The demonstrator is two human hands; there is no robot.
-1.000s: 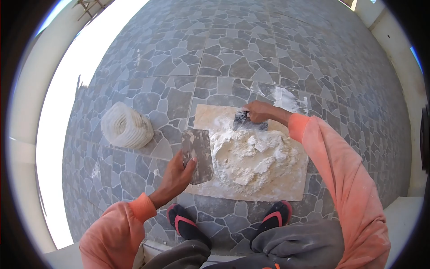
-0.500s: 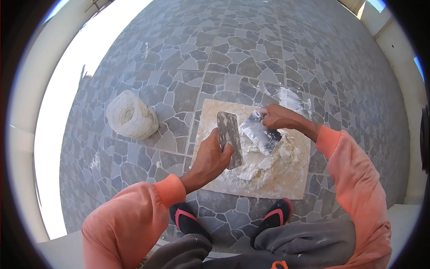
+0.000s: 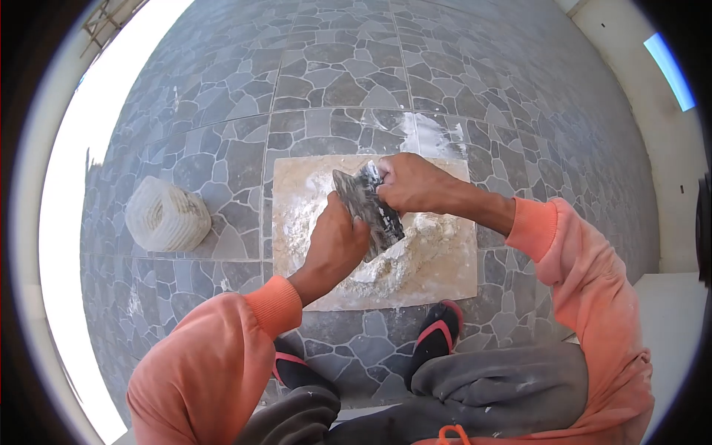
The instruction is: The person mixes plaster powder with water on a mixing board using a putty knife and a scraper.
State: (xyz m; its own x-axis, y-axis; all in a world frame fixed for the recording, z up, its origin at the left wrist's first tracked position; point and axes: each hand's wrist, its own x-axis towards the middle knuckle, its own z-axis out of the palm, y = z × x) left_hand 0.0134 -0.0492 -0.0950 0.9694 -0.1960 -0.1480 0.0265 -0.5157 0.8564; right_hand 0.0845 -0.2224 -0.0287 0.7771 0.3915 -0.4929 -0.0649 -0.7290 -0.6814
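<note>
paste may slip off the blade and miss the slab

the main risk, as i judge it, is spillage. the left hand (image 3: 337, 241) and the right hand (image 3: 406, 184) meet right over the work, with the flat grey steel blade (image 3: 365, 209) tilted steeply between them. if metal is dragged on metal too hard or at an uneven angle, wet lumps could fall past the slab onto the grey stone-pattern tiled floor (image 3: 334, 81). they could also land on the black flip-flop with a red strap (image 3: 437, 332), just beside the slab's near edge. the 2 hands are touching or nearly so, so a skid of the edge could also catch a knuckle.

the left hand is wrapped tight round the lower end of the blade. the right hand is clenched at the blade's upper end on what looks like a small pale-edged scraper (image 3: 373, 175), mostly hidden under the fingers.

the heap of lumpy white paste (image 3: 419, 248) lies on the right and near part of the square beige slab (image 3: 291, 178), which sits flat on the floor in front of the feet. the paste looks thick and clotted, and the slab's left part carries only a powdery film. the blade is smeared with grey-white residue.

a white ribbed bundle (image 3: 167, 215) rests on the floor, well apart to the left.
</note>
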